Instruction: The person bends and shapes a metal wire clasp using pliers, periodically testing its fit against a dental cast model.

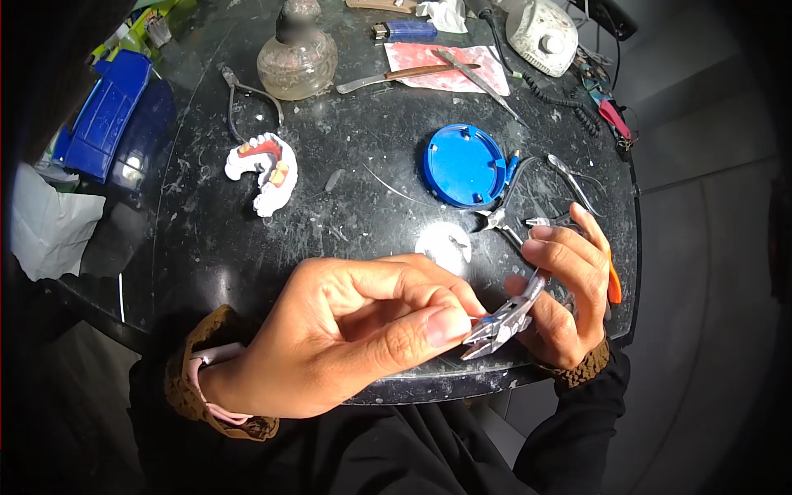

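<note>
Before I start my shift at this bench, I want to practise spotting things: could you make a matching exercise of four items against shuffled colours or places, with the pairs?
Things
1. Dental cast
2. Pliers nearest the camera
3. Round shallow dish
4. Brown-handled knife

Colours or places
a. Bright blue
b. Lying partly on the pink-stained sheet
c. White with a red area
d. Held in the right hand

Pairs: 1-c, 2-d, 3-a, 4-b

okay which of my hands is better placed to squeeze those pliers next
Probably the right hand: it holds the pliers around the handles, while the left hand is pinched beside the jaws, its contents unclear.
</note>
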The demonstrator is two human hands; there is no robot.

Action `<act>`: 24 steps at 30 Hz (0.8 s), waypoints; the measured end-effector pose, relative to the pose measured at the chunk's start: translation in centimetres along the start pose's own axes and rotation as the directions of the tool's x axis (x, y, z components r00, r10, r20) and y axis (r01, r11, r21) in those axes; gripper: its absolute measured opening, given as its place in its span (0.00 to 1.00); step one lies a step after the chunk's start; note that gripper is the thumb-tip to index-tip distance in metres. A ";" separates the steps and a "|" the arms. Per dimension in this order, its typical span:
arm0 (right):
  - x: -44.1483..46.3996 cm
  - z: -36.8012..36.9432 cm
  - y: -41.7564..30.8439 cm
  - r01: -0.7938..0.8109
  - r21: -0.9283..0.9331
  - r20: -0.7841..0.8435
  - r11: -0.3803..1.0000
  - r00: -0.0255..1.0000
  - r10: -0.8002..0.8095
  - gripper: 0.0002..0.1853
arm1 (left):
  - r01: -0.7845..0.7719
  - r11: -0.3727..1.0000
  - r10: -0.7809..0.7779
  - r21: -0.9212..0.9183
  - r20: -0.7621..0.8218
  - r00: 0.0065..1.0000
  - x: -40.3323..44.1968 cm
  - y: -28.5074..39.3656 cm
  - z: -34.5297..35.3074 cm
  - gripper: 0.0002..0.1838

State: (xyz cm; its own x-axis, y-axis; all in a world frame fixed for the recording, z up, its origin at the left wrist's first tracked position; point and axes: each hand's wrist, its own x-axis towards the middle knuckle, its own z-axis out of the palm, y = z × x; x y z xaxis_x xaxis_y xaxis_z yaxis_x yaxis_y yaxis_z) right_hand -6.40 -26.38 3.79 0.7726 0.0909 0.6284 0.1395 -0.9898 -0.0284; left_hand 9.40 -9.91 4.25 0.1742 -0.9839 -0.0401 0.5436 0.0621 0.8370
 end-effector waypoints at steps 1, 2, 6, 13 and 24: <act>0.2 -0.1 -0.2 -0.012 -0.013 0.009 1.000 1.000 0.012 0.11 | -0.002 1.000 0.002 0.002 -0.004 1.000 0.0 0.0 0.1 0.12; 0.1 0.0 -0.1 -0.004 -0.012 -0.007 1.000 1.000 0.004 0.12 | -0.002 1.000 0.002 -0.004 -0.011 1.000 0.0 0.0 0.1 0.12; 0.0 0.2 -0.2 -0.019 -0.013 -0.029 1.000 0.999 0.018 0.13 | 0.022 0.999 -0.023 -0.031 -0.037 0.999 0.1 -0.2 0.2 0.12; 0.0 0.3 0.3 0.017 0.018 -0.025 1.000 1.000 -0.017 0.13 | 0.099 0.993 -0.101 -0.058 -0.043 0.994 0.1 0.1 0.5 0.11; -0.5 0.7 0.5 0.004 0.121 -0.010 0.993 1.000 -0.003 0.13 | 0.078 0.995 -0.081 -0.056 -0.053 0.995 0.0 -0.3 0.4 0.11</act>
State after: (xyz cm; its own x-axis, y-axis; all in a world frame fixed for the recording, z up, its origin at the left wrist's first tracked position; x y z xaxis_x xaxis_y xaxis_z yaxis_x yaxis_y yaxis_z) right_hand -6.26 -26.84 2.96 0.7658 0.0929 0.6364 0.2166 -0.9690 -0.1192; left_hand 8.88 -10.02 4.21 0.1725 -0.9755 -0.1365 0.6009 -0.0056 0.7993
